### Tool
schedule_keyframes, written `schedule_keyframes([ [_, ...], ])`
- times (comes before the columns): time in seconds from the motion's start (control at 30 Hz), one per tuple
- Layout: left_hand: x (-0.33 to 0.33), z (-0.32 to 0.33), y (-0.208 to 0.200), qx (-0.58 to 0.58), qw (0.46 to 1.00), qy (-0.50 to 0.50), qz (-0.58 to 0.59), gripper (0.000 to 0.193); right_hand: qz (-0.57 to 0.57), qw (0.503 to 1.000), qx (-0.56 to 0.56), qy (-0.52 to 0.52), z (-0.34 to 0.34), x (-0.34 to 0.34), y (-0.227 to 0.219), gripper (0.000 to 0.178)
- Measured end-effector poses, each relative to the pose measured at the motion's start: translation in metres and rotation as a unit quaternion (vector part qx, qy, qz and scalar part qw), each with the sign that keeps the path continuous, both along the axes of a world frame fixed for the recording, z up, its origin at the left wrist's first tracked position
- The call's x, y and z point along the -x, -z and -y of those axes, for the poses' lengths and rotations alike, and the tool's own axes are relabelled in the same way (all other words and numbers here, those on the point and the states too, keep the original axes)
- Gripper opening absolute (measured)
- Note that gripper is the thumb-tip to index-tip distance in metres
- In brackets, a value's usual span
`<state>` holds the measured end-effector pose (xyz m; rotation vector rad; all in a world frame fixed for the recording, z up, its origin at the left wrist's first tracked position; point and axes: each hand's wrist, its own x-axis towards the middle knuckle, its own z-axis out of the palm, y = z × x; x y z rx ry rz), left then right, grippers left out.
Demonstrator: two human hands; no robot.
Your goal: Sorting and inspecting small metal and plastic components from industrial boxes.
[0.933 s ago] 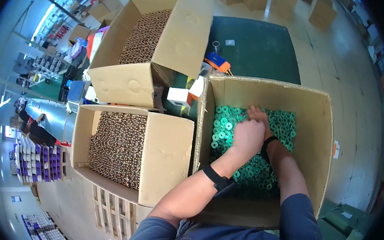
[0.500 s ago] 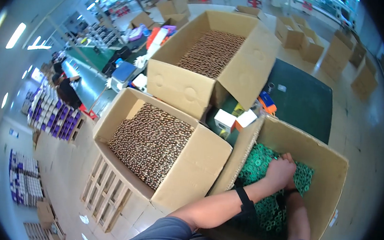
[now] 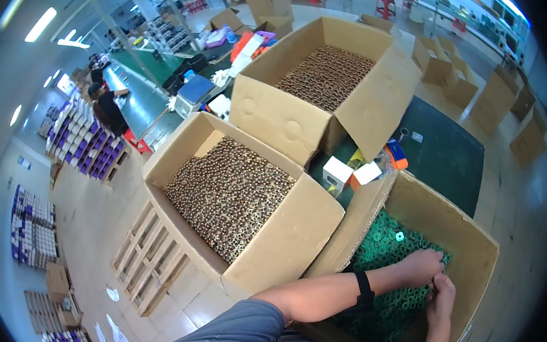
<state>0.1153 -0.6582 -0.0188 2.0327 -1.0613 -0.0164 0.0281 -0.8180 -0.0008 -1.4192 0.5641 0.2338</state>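
Note:
Both hands are over a deep cardboard box (image 3: pixel 481 264) of green ring-shaped pieces (image 3: pixel 380 240) at the lower right. My left hand (image 3: pixel 421 268) reaches across from the left, palm down, with its fingers curled near the box's right wall. Just nearer to me, my right hand (image 3: pixel 442 299) is bent up toward it with closed fingers, close to the left fingertips. What either hand pinches is too small to make out. One paler, shiny ring (image 3: pixel 399 236) lies on top of the green pieces, left of my left hand.
A second open box (image 3: pixel 287 236) of small coppery-brown pieces stands left, on a wooden pallet (image 3: pixel 144 267). Another such box (image 3: pixel 277 123) sits behind on a green table (image 3: pixel 445 155). Small white boxes (image 3: pixel 337 173) and an orange-blue item (image 3: pixel 397 154) lie between. A person (image 3: pixel 108 110) works far left.
My hands have shifted right and nearer to me within the box, and now sit slightly less overlapped. The pale ring has come into sight. The whole view has swung a little.

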Motion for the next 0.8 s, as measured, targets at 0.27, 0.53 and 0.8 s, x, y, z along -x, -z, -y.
schedule_keyframes([
  [0.27,0.004,-0.015,-0.042,0.040,0.997,-0.063,-0.001,0.030,0.045,0.985,0.144,-0.080,0.016,0.011,0.061,0.024],
  [0.53,0.044,-0.149,-0.135,0.161,0.984,-0.078,0.001,0.021,0.079,0.668,0.563,-0.480,-0.011,0.071,0.171,0.052],
  [0.8,0.068,-0.391,-0.074,-0.025,0.913,-0.362,-0.187,0.024,-0.009,0.633,0.549,-0.545,-0.014,0.086,0.176,0.048],
])
